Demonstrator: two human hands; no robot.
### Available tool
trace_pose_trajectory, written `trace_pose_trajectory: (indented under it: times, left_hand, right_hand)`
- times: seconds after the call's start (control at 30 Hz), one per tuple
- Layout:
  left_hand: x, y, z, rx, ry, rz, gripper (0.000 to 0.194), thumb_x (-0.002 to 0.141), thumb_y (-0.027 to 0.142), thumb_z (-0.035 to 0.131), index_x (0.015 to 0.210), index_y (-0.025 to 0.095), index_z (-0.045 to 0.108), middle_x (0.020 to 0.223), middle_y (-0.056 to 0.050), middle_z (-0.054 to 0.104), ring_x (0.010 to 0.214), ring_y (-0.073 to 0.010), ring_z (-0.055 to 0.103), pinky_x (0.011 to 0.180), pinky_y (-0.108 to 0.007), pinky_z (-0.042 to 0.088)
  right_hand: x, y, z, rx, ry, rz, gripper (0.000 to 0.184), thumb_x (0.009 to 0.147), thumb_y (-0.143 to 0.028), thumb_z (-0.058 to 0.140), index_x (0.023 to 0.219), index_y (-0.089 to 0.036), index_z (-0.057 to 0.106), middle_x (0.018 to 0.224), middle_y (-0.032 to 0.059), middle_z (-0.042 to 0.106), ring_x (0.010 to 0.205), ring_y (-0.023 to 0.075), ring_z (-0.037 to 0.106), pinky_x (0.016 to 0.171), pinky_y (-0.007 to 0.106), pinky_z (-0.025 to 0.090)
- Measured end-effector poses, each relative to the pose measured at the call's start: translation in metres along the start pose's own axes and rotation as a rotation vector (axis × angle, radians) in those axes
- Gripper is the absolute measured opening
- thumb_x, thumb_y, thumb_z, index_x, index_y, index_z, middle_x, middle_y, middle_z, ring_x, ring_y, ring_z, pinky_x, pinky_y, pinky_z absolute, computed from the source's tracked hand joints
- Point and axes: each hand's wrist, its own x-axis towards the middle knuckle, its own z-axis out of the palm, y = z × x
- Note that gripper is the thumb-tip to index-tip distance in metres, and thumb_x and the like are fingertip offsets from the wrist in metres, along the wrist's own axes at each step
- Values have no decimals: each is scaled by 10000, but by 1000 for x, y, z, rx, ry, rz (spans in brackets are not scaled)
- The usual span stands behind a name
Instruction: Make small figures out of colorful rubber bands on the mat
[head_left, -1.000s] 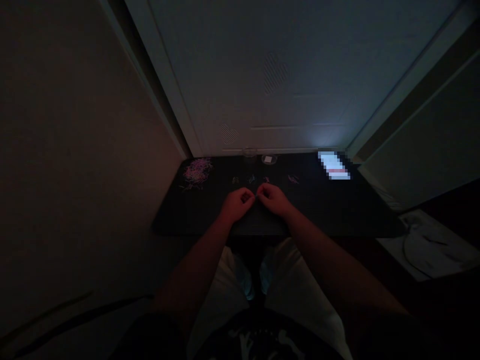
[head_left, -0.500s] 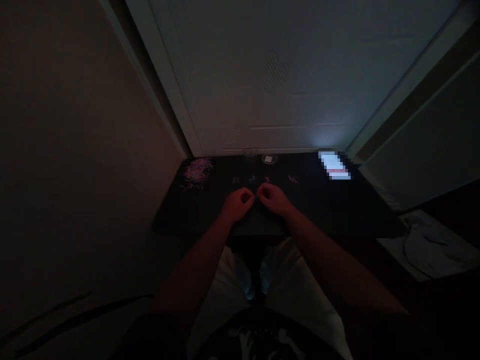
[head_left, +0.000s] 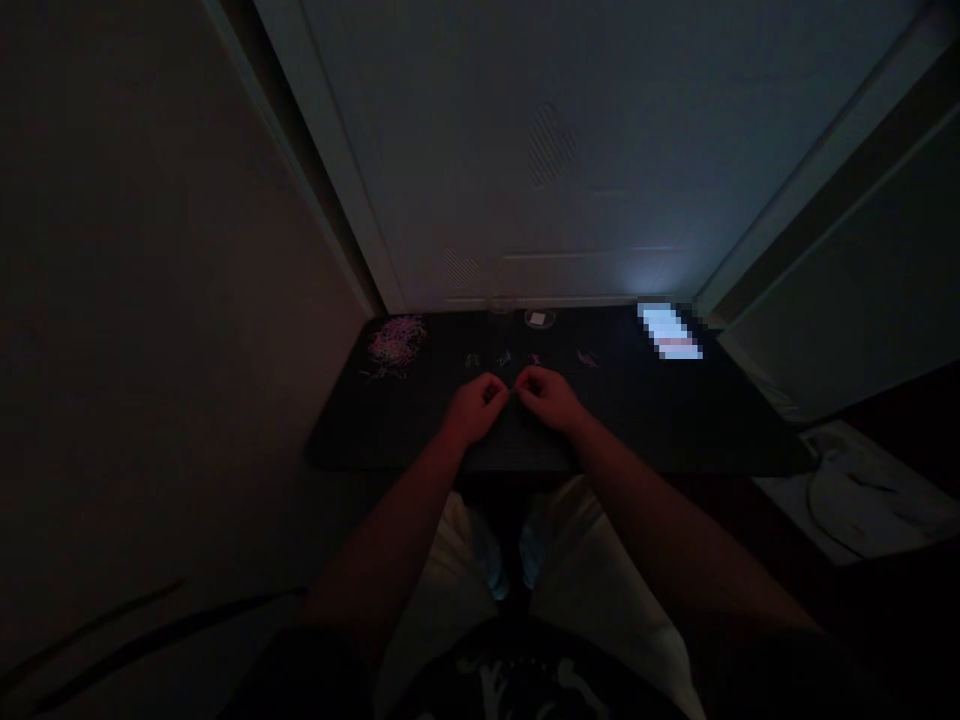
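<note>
My left hand point(head_left: 477, 408) is closed in a pinch over the dark table point(head_left: 637, 430). Just to its right, my right hand point(head_left: 551, 400) pinches too, with the fingertips of both hands almost meeting. Whatever lies between the fingertips is too small and dark to name. Beyond the hands are several little clusters of thin coloured strands, among them a pale one point(head_left: 472, 360), a bluish one point(head_left: 503, 357), a pink one point(head_left: 534, 359) and a purplish-pink one point(head_left: 587, 358). A larger tangled pile of pink and purple strands point(head_left: 395, 342) lies at the far left.
At the table's back edge sit a clear round dish point(head_left: 539, 319) with a white square and another faint clear container point(head_left: 501, 305). A glowing, pixelated screen point(head_left: 670, 332) lies at the back right. A white door point(head_left: 450, 150) rises right behind the table. The room is dim.
Both hands stay pinched in nearly the same place. The light on the hands and walls has turned slightly dimmer and bluer.
</note>
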Motion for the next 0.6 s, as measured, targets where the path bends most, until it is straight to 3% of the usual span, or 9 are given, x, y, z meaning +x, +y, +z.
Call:
trace_pose_trajectory:
  times: [0.6]
  left_hand:
    - [0,5,-1,-14,20,-7,145,824,300,477,836,179,557,781,-2,618,701,-114,549,645,-232,419]
  right_hand:
    - [-1,3,3,-42,-31,27,38,660,-192,514,686,-173,533,609,-26,506,554,99,444,528,226,337]
